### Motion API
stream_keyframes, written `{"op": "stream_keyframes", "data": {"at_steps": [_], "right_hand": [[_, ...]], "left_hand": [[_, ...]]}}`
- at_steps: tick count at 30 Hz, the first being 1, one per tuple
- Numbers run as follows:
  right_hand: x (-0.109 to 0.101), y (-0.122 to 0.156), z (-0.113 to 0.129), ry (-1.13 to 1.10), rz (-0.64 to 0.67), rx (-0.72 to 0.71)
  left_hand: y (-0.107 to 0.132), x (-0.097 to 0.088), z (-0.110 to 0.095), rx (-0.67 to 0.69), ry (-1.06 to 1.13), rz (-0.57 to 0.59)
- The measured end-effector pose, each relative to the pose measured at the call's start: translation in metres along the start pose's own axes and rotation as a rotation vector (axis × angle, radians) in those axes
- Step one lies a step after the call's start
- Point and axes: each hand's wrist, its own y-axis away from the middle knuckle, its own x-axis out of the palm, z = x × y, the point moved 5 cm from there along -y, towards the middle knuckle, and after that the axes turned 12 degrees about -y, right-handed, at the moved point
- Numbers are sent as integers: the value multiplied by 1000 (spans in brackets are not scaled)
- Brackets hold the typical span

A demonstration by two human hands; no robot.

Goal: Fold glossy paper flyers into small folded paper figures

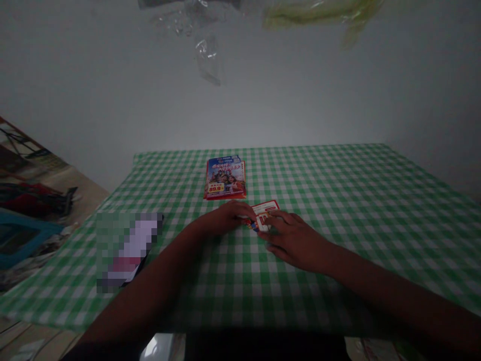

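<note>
Bare forearms [146, 286] lead to the slim left hand [221, 219] and right hand [296, 240].

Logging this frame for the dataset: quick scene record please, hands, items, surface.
left hand: left hand, bare, touching card
right hand: right hand, bare, touching card
between hands: small red-and-white card
beyond hands: stack of brochures, red and blue covers
left of hands: pixelated object, details hidden
surface: green gingham tablecloth
behind: grey wall
</note>
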Motion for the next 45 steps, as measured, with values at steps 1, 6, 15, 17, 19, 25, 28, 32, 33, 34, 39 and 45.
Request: {"op": "stream_keyframes", "data": {"at_steps": [1, 6, 15, 17, 19, 25, 28, 32, 33, 34, 39, 45], "right_hand": [[-1, 1, 0, 2, 0, -2], [0, 6, -3, 6, 10, -20], [-8, 10, -7, -110, 34, -110], [-10, 9, -7, -127, 32, -130], [-12, 9, -6, -129, 38, -142], [-14, 6, -6, -171, 35, -154], [-15, 6, -7, -194, 32, -163], [-15, 5, -7, -205, 28, -166], [-15, 6, -7, -204, 30, -162], [-14, 6, -7, -200, 36, -158], [-15, 6, -7, -184, 46, -171], [-15, 7, -8, -186, 25, -188]], "left_hand": [[0, -1, 0, 9, 11, 3], [0, -2, 1, 17, 75, 34], [4, -6, -2, -69, 92, 96], [6, -8, -3, -82, 87, 105], [7, -9, -3, -97, 79, 106], [8, -6, 2, -133, 34, 78], [6, -3, 5, -122, 41, 28], [4, -2, 6, -93, 58, 26], [4, -2, 5, -82, 62, 41], [4, -3, 4, -74, 63, 53], [6, -7, 5, -93, 72, 105], [13, -6, 11, -120, 88, 95]]}}
